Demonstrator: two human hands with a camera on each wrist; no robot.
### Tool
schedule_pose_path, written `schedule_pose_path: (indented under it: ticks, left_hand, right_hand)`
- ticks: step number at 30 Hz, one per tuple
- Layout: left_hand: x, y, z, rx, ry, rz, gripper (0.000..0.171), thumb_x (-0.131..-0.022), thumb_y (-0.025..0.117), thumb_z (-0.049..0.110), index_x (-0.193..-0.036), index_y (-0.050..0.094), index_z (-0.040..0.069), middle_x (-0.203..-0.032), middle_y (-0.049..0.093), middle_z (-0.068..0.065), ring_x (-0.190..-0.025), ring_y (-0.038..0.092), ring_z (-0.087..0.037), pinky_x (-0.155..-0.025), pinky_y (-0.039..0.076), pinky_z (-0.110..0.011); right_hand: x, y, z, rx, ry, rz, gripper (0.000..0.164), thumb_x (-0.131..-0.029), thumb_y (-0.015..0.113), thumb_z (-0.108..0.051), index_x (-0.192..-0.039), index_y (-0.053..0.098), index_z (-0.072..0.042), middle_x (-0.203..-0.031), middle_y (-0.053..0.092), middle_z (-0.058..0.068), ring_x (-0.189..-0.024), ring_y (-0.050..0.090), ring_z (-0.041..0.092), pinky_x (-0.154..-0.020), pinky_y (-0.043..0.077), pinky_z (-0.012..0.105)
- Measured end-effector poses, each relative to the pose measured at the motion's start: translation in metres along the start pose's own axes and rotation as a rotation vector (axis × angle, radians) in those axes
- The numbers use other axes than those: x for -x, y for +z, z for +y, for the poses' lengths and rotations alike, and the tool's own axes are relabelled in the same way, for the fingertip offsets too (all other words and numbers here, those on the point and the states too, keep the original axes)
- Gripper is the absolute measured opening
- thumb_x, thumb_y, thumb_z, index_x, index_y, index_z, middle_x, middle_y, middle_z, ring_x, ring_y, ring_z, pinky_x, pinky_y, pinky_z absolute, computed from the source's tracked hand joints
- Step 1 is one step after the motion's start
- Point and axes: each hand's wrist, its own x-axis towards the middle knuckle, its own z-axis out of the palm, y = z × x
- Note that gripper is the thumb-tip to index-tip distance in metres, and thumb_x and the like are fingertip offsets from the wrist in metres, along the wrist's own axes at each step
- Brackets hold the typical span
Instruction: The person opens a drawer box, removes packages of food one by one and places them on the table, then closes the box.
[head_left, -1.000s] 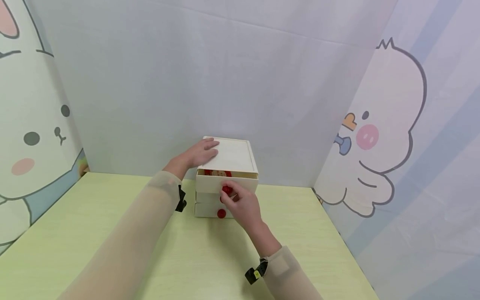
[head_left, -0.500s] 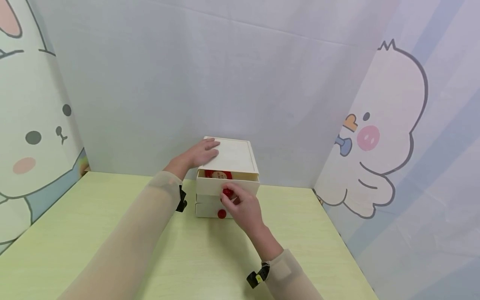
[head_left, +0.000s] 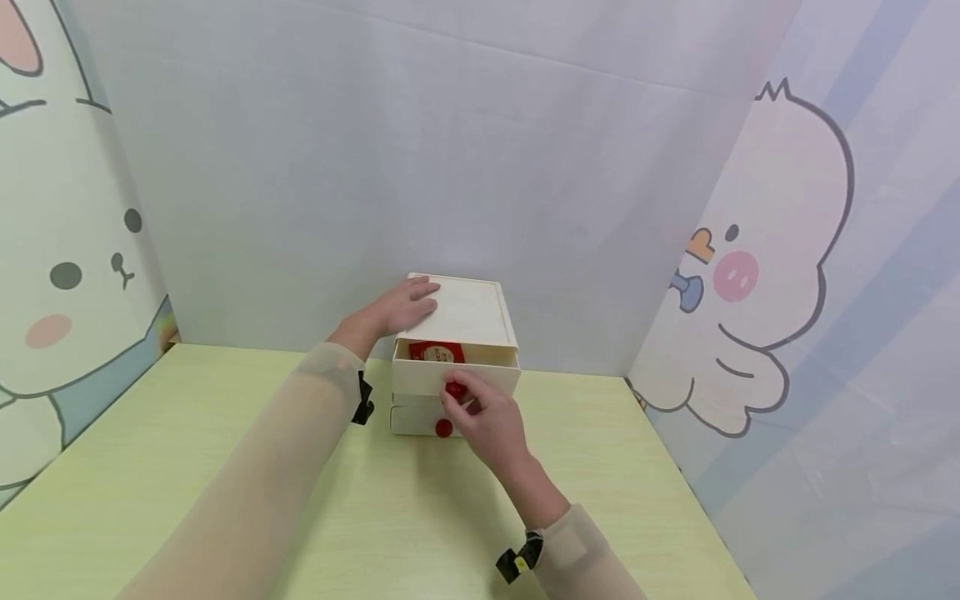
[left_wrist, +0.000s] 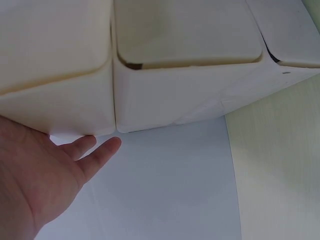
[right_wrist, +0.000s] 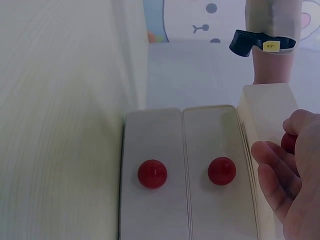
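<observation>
A small white drawer cabinet [head_left: 472,308] stands at the table's back, against the curtain. Its top drawer [head_left: 420,377] is pulled partway out. My right hand [head_left: 491,421] pinches the round red knob [head_left: 455,390] of this drawer; in the right wrist view the fingers partly cover that knob [right_wrist: 288,143]. Inside the drawer lies a flat red item with a pale round label [head_left: 437,352], its rear part hidden under the cabinet top. My left hand [head_left: 390,308] rests on the top's left edge with fingers extended; the left wrist view shows it [left_wrist: 50,170] along the cabinet's side.
Two lower drawers stay pushed in, with a middle red knob [right_wrist: 222,171] and a bottom red knob [right_wrist: 152,174]. The pale green table [head_left: 360,517] spreads out in front. A grey curtain [head_left: 375,167] hangs right behind, and printed cartoon panels flank both sides.
My right hand has drawn the top drawer further out toward me, and more of the red item inside shows. The left hand stays on the cabinet top.
</observation>
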Motion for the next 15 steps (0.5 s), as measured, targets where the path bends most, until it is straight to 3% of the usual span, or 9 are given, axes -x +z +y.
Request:
schedule_pose_path:
  ticks: [15]
  left_hand:
    - [-0.0013,0.0005,-0.0014,-0.017,-0.001,0.015,0.063,-0.117,0.036,0.041,-0.173,0.034,0.013,-0.186,0.014,-0.014,-0.173,0.007,-0.041,-0.137,0.011,-0.067]
  right_hand:
    - [0.0056,-0.0007,-0.0036,-0.003,-0.005,0.006,0.021,-0.097,0.082,-0.008,-0.118,0.079,-0.010,-0.093,0.081,0.005,-0.073,0.073,0.012,-0.067,0.063,0.021]
